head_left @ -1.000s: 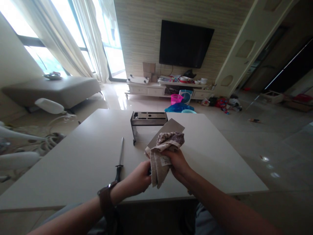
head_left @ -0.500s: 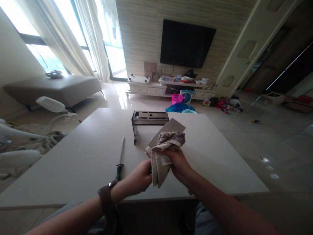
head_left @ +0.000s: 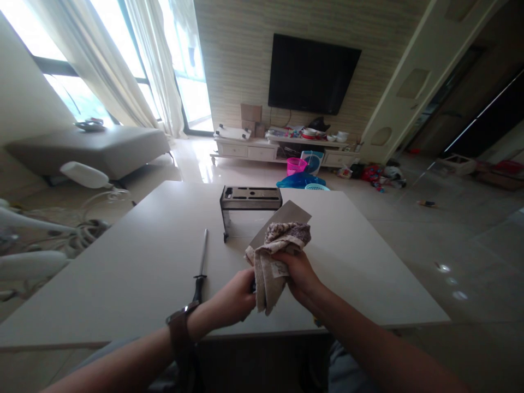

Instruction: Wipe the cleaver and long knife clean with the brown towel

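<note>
My left hand (head_left: 235, 297) is closed round the dark handle of a cleaver, mostly hidden by fingers and cloth. The wide grey cleaver blade (head_left: 292, 210) points up and away over the white table. My right hand (head_left: 302, 275) grips a beige-and-brown cloth (head_left: 268, 278) folded against the blade, its loose end hanging between my hands. Left of them lies a sharpening steel (head_left: 203, 259) with a black handle, partly behind my watch wrist. A metal-topped knife stand (head_left: 251, 197) with slots stands beyond the cloth.
The white table (head_left: 143, 278) spreads around my hands, its near edge at my lap. A small yellowish object (head_left: 317, 322) shows at that edge under my right forearm. Past the far edge are a blue bag (head_left: 301, 180) and a pink basket (head_left: 295, 165). White chairs (head_left: 33, 265) stand left.
Hands, cloth and cleaver have shifted very slightly to the right. Both grips look the same, and the steel and stand stay put.
</note>
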The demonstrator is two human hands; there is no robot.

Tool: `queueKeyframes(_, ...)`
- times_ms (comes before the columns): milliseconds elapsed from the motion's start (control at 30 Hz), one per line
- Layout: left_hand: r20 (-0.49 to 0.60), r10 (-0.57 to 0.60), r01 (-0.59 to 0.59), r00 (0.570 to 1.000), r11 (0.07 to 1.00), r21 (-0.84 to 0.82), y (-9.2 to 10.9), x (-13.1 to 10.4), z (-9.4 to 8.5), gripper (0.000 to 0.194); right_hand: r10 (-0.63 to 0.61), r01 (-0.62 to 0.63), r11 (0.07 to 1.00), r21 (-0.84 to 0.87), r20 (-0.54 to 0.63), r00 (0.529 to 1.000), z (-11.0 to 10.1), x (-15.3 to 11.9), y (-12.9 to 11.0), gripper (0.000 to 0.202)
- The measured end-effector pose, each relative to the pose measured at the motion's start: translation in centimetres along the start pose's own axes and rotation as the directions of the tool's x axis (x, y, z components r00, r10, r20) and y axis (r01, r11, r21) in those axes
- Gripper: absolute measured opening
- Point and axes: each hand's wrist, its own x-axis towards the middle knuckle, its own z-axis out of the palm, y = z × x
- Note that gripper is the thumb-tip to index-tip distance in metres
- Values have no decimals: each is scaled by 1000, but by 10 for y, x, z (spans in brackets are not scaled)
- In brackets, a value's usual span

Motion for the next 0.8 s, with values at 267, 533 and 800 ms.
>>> queueKeyframes(267,-3,-24,24,1000,1000,0,3,-2,-1,33,5,-5,1000,3,-5,1000,2,-1,-2,38)
queueKeyframes(533,-4,-22,22,1000,1000,1,6,-5,-1,33,5,-5,1000,1,15,1000,2,-1,0,38)
queueKeyframes(800,-13,-34,34,999,999,8,2,-3,-1,34,1,-1,1000,11,6,1000,3,-1,0,38)
